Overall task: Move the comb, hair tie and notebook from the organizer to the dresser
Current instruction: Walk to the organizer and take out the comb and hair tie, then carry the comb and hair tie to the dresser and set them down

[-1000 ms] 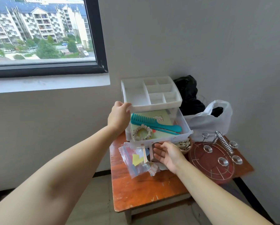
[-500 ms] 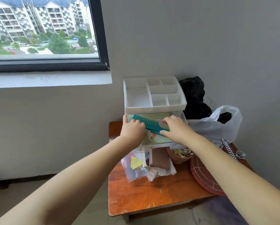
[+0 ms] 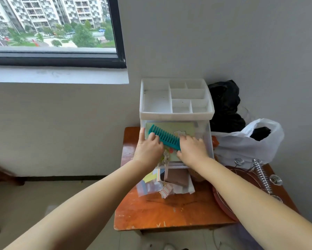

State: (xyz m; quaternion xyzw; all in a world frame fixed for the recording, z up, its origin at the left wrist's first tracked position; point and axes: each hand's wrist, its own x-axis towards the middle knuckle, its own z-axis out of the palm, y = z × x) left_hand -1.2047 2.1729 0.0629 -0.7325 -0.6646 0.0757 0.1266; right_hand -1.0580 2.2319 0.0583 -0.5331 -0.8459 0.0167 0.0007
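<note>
We reach both arms forward into the organizer's (image 3: 176, 115) open drawer, left hand (image 3: 148, 150) and right hand (image 3: 192, 148) palm-down. Our curled fingers (image 3: 152, 137) pinch the teal comb (image 3: 165, 138) at either end; it lies across the notebook (image 3: 171, 129), the hair tie (image 3: 166, 157) just below.

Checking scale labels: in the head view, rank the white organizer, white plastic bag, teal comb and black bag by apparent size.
1. White organizer
2. White plastic bag
3. Black bag, partly hidden, so unsure
4. Teal comb

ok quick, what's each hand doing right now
left hand: in the drawer at the comb, grip cannot be told
right hand: closed over the comb's handle end
</note>
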